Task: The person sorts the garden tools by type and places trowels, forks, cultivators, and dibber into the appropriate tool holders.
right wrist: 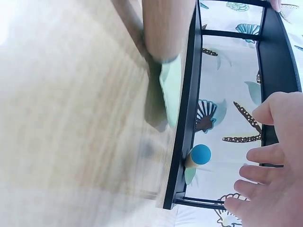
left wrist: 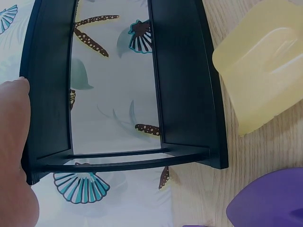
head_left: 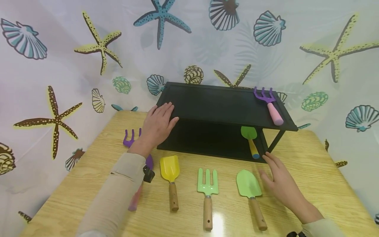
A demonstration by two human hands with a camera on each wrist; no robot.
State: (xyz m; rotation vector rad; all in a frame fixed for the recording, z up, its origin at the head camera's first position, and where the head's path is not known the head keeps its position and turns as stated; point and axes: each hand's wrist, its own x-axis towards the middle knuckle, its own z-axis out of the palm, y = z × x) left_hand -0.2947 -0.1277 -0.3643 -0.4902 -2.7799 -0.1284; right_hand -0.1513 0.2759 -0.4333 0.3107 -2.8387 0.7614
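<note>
black shelf (head_left: 207, 102) stretches left to right, left hand (head_left: 158, 124) laid straight-fingered on top, right hand (head_left: 282, 185) nearby, fingers apart.

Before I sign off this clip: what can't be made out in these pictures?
Head: lower part of the left purple fork, behind the left arm.
Left wrist: handle of the yellow trowel, past the right edge; most of the left hand, past the left edge.
Right wrist: handle end of the pale green trowel, past the top edge.

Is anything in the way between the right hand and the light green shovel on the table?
Nothing visible is. In the head view, the right hand is just right of the light green shovel, with only tabletop showing between.
</note>
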